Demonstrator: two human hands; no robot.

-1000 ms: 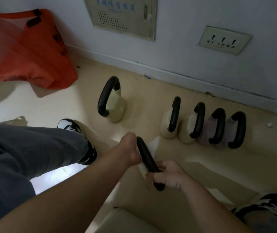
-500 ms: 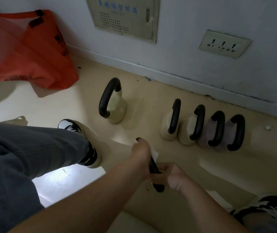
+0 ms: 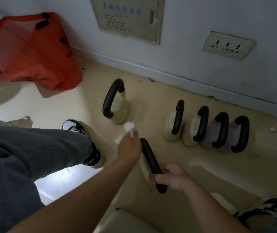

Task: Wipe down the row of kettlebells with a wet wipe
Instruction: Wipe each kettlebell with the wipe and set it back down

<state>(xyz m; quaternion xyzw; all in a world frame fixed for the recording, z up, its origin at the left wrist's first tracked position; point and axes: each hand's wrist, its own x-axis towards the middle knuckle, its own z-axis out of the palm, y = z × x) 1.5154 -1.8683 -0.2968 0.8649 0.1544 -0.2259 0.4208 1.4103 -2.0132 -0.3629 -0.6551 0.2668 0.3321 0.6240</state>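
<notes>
Left hand (image 3: 129, 148) pinching wet wipe (image 3: 129, 127) beside kettlebell (image 3: 144, 166), right hand (image 3: 172, 178) gripping handle (image 3: 149, 157)

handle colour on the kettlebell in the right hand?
Black handle; the kettlebell body is pale cream. Head view, the only one.

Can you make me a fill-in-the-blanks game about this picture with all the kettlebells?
1. The left hand pinches a white wet ___.
2. The right hand holds a kettlebell by its ___ handle.
3. The row near the wall has ___ kettlebells standing side by side.

Missing words: wipe, black, four.
</notes>
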